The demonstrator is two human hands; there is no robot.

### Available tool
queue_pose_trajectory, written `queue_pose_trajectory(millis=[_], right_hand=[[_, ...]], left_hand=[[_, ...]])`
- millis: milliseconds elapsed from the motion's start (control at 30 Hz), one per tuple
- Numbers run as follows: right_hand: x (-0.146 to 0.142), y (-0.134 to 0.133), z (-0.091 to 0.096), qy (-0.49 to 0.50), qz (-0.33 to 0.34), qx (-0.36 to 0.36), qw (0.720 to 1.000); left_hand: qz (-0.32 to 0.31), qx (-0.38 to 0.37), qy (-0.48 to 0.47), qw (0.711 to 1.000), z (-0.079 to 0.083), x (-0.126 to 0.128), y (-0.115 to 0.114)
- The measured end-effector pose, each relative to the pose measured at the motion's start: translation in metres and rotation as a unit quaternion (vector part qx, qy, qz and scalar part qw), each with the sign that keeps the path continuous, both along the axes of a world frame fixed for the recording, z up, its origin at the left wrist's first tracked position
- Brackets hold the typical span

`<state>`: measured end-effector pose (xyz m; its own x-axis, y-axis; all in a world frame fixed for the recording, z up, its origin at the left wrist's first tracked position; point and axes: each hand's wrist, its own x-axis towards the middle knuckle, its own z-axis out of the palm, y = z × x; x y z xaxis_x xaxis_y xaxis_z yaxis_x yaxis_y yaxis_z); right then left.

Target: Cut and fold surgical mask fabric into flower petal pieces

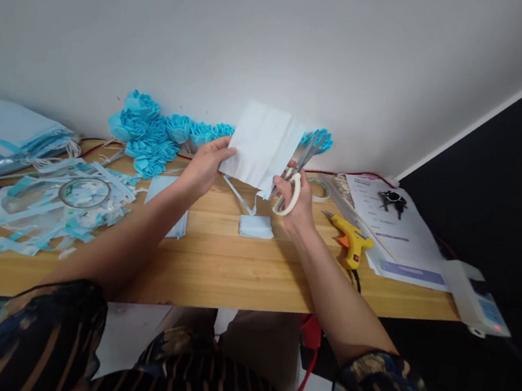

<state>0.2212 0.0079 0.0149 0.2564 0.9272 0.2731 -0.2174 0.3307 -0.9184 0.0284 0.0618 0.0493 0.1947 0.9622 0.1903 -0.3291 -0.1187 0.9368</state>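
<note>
- While the left hand (pixel 207 164) pinches the left edge of a pale, creased sheet (pixel 263 147) between thumb and fingers, the right hand (pixel 297 207) is closed around a pair of scissors (pixel 304 157) at the sheet's right edge.
- The sheet is held up above the table (pixel 229 276), tilted, in front of the wall; the scissors' blades point up and away, and the white handle loop faces the person.
- Below the sheet, a thin strip (pixel 239 193) slants down between the hands.
- Under that, a small pale blue stack (pixel 256 226) lies on the wood, and a larger blue pile (pixel 161 190) is partly covered by the left forearm.
- Behind the hands, bright blue flowers (pixel 148 129) run along the wall, bunched thickest at the left.
- Just beyond the right hand are a roll of tape (pixel 323 192) and a yellow glue gun (pixel 350 238).
- Farther right, keys (pixel 392 202) rest on printed papers (pixel 401 242), with a white power strip (pixel 474 299) at the table's corner.
- To the left, a tape ring (pixel 108 195) lies among blue and white scraps (pixel 40 195); behind them sits a bag of face masks (pixel 10 135).
</note>
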Motion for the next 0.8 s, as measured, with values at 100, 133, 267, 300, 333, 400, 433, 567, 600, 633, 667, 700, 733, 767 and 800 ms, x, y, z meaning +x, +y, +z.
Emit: queue_pose_trajectory(millis=[100, 133, 267, 300, 333, 400, 433, 567, 600, 633, 667, 700, 733, 767, 800], right_hand=[[-0.0021, -0.0030, 0.0032, -0.033, -0.006, 0.005, 0.999], [-0.0030, -0.0042, 0.0044, -0.040, -0.006, 0.008, 0.999], [-0.0064, -0.0079, 0.0082, -0.070, 0.006, 0.033, 0.997], [-0.0069, -0.0084, 0.0086, -0.076, 0.015, 0.039, 0.996], [-0.0073, -0.0086, 0.0086, -0.081, 0.023, 0.045, 0.995], [-0.0075, -0.0087, 0.0079, -0.091, 0.036, 0.053, 0.994], [-0.0073, -0.0086, 0.0072, -0.100, 0.038, 0.056, 0.993], [-0.0053, -0.0080, 0.0042, -0.150, 0.032, 0.066, 0.986], [-0.0049, -0.0079, 0.0038, -0.160, 0.029, 0.067, 0.984], [-0.0045, -0.0079, 0.0036, -0.166, 0.027, 0.066, 0.983], [-0.0044, -0.0079, 0.0036, -0.169, 0.025, 0.065, 0.983], [-0.0044, -0.0079, 0.0037, -0.169, 0.023, 0.064, 0.983], [-0.0046, -0.0079, 0.0040, -0.165, 0.022, 0.063, 0.984], [-0.0049, -0.0078, 0.0042, -0.160, 0.021, 0.063, 0.985], [-0.0052, -0.0078, 0.0043, -0.154, 0.021, 0.062, 0.986]], left_hand=[[-0.057, -0.010, -0.009, 0.998, -0.0009, 0.0043, -0.0037], [-0.071, -0.014, -0.010, 0.997, -0.0014, 0.0052, -0.0047], [-0.097, -0.046, -0.003, 0.994, -0.0020, 0.0056, -0.0066], [-0.099, -0.051, -0.002, 0.994, -0.0020, 0.0052, -0.0067], [-0.102, -0.052, 0.000, 0.993, -0.0023, 0.0049, -0.0068], [-0.107, -0.043, 0.007, 0.993, -0.0036, 0.0047, -0.0065], [-0.109, -0.035, 0.011, 0.993, -0.0047, 0.0049, -0.0062], [-0.114, -0.020, 0.022, 0.993, -0.0091, 0.0060, -0.0049], [-0.117, -0.020, 0.022, 0.993, -0.0094, 0.0059, -0.0047], [-0.121, -0.021, 0.020, 0.992, -0.0093, 0.0056, -0.0046], [-0.122, -0.021, 0.017, 0.992, -0.0087, 0.0051, -0.0046], [-0.121, -0.021, 0.015, 0.992, -0.0078, 0.0045, -0.0047], [-0.119, -0.019, 0.012, 0.993, -0.0067, 0.0038, -0.0050], [-0.115, -0.017, 0.011, 0.993, -0.0055, 0.0031, -0.0053], [-0.110, -0.015, 0.011, 0.994, -0.0045, 0.0026, -0.0057]])
